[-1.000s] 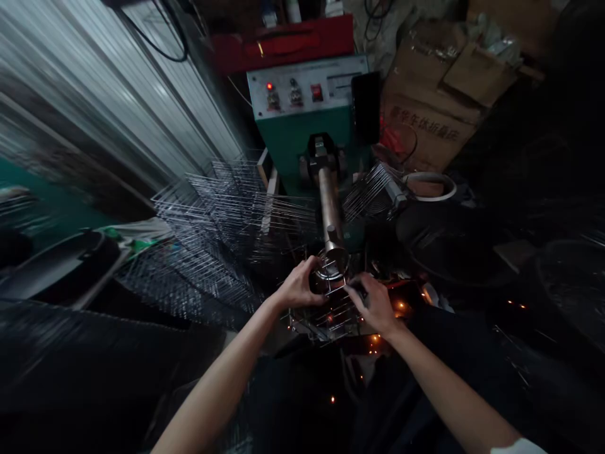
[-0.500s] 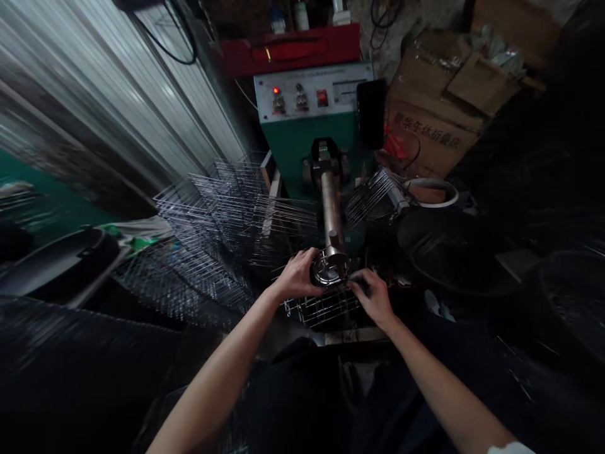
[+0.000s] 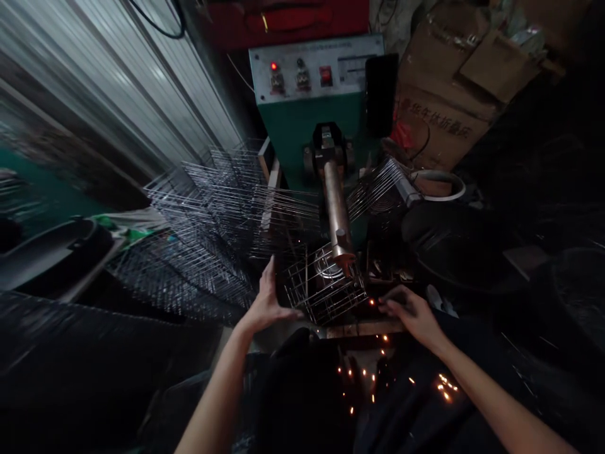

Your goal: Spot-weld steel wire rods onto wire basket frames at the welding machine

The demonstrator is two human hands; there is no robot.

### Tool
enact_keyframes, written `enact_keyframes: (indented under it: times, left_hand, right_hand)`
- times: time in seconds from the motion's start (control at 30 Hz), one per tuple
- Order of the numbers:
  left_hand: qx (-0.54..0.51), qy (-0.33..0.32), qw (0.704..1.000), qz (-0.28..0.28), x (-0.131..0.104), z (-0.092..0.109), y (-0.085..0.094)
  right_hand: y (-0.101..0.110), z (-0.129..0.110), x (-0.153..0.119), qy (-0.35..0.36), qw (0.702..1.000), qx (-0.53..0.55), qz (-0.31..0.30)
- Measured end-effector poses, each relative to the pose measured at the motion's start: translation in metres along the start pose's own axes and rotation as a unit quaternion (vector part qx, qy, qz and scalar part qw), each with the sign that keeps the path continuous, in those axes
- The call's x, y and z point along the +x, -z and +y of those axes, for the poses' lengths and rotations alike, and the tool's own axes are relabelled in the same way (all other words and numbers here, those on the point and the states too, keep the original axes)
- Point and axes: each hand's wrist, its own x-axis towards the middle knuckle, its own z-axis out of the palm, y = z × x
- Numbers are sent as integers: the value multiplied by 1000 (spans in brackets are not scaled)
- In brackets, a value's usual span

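A small wire basket (image 3: pixel 295 287) of bright metal rods sits under the tip of a machine's round metal arm (image 3: pixel 336 202). A ring of wire (image 3: pixel 327 268) shows inside it, just beside the arm's tip. My left hand (image 3: pixel 265 306) is off the basket's left side, thumb and fingers spread, holding nothing. To the basket's right, my right hand (image 3: pixel 416 316) has loosely bent fingers with a gap between them and nothing visible in them. Orange sparks (image 3: pixel 350 372) are scattered below the basket and over my lap.
Behind the arm stands the green machine (image 3: pixel 302 129) with a lit red lamp (image 3: pixel 274 66). Stacked wire grids (image 3: pixel 203 208) fill the left side. More thin rods (image 3: pixel 378 186) lie to the arm's right. Cardboard boxes (image 3: pixel 435 107) stand at back right. A wooden bar (image 3: pixel 363 329) runs below the basket.
Both hands have let go of the work under the arm and moved outward, left and right. Sparks have appeared. The wire basket is now tilted, and the view has shifted slightly downward.
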Motion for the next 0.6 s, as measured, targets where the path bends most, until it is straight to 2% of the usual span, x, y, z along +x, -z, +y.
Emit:
enact_keyframes:
  times: [0.03, 0.1, 0.2, 0.27, 0.37, 0.47, 0.53, 0.6]
  left_hand:
    - [-74, 49, 996, -10, -12, -15, -6]
    - [-218, 129, 966, -45, -29, -38, -23]
    - [-348, 158, 922, -54, -35, -49, -45]
    - [-363, 151, 919, -32, -32, -44, -49]
    - [-337, 143, 931, 0, -33, -30, -42]
    - [-300, 102, 948, 29, -42, -12, -38]
    - [-277, 65, 959, 22, -48, 5, -43]
    - [-228, 60, 972, 3, -48, 23, -52]
  right_hand:
    - [5, 4, -9, -36, 999, 15, 0]
    - [9, 8, -22, -79, 996, 32, 12]
    - [1, 4, -30, -100, 993, 54, 14]
    - [-8, -7, -32, -103, 993, 64, 4]
    - [-17, -33, -37, -106, 991, 76, -35]
    - [-19, -66, -43, -93, 979, 124, -135]
    - [-19, -87, -43, -58, 964, 145, -216]
    - [-21, -104, -39, 5, 961, 93, -261]
